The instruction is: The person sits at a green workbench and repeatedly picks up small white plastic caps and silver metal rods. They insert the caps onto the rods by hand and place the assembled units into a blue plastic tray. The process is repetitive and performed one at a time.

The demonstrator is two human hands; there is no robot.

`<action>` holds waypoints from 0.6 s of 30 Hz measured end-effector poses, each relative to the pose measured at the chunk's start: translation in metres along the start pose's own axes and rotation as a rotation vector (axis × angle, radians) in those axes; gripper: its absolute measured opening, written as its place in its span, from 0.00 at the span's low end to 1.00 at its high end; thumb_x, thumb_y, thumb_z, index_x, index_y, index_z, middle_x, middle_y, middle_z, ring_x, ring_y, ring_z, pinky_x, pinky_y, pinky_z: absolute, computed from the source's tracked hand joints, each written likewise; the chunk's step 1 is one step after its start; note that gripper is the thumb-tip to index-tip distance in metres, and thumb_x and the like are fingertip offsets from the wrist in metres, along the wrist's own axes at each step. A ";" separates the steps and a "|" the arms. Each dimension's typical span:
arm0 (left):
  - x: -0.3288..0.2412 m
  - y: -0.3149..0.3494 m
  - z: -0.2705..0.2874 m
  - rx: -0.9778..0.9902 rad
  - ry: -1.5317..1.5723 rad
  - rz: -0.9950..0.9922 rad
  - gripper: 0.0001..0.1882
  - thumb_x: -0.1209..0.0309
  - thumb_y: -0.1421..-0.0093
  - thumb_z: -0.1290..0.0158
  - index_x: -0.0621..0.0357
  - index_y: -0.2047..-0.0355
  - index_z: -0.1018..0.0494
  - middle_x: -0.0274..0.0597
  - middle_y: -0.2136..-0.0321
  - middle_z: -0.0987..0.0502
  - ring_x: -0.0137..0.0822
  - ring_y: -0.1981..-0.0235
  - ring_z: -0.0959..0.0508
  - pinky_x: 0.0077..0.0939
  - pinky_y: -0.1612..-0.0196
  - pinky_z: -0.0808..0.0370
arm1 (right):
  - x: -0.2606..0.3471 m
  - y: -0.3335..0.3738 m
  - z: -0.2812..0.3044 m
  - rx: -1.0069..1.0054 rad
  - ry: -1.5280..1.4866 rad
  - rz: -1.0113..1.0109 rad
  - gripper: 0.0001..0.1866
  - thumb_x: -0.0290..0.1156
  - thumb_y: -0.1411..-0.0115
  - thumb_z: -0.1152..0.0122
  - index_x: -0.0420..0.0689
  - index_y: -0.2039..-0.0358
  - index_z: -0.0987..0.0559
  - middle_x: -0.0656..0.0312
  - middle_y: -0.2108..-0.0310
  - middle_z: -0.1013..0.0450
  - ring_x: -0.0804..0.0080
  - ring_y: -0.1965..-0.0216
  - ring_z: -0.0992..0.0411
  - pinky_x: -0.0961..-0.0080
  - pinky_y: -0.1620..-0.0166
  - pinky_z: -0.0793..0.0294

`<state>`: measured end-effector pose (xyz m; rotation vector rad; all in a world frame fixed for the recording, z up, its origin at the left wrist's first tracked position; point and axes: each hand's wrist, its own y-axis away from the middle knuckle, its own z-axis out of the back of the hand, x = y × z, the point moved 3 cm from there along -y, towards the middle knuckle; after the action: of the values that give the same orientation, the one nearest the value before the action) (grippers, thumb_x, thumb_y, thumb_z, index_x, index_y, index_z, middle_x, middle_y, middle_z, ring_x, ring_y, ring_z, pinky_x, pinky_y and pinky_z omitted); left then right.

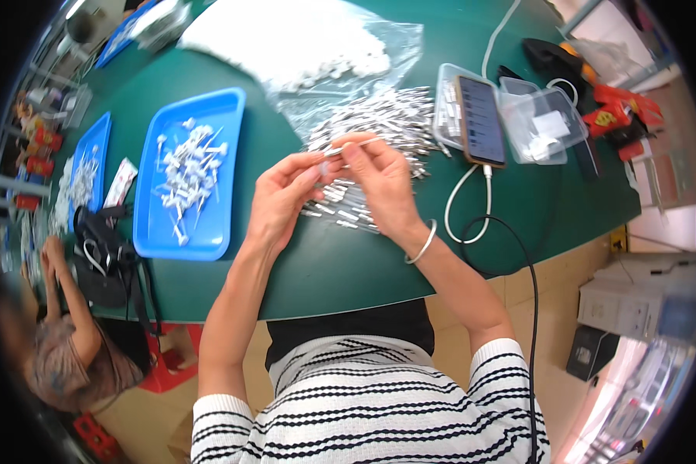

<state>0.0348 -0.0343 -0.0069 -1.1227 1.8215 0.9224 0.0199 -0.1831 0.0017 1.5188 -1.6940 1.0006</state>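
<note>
1 part point(334, 151) (slim, pale) bridges left hand point(281, 193) and right hand point(384, 184) — pinched.

The station contains the wearer's two hands point(281, 199) point(387, 185), one lit phone point(481, 122), one bracelet point(430, 241), two blue trays point(213, 232) point(100, 133) of loose parts point(185, 176), and one heap of uncountable metallic pieces point(402, 116)

A green bench point(317, 288) stands on a beige tiled floor point(557, 305). Below its near edge, toward the left, is a red stool point(161, 379); a pale box point(619, 311) sits off its near right corner.
</note>
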 end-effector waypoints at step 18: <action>-0.004 -0.003 0.004 0.039 0.176 0.023 0.14 0.68 0.36 0.50 0.65 0.55 0.27 0.38 0.68 0.22 0.26 0.68 0.22 0.18 0.63 0.22 | 0.007 0.005 -0.009 0.061 0.202 0.182 0.08 0.28 0.36 0.47 0.36 0.63 0.27 0.58 0.63 0.26 0.74 0.63 0.25 0.78 0.57 0.24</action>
<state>0.0395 -0.0305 -0.0053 -1.1919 1.9896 0.8190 0.0136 -0.1791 0.0119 1.2693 -1.6923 1.2661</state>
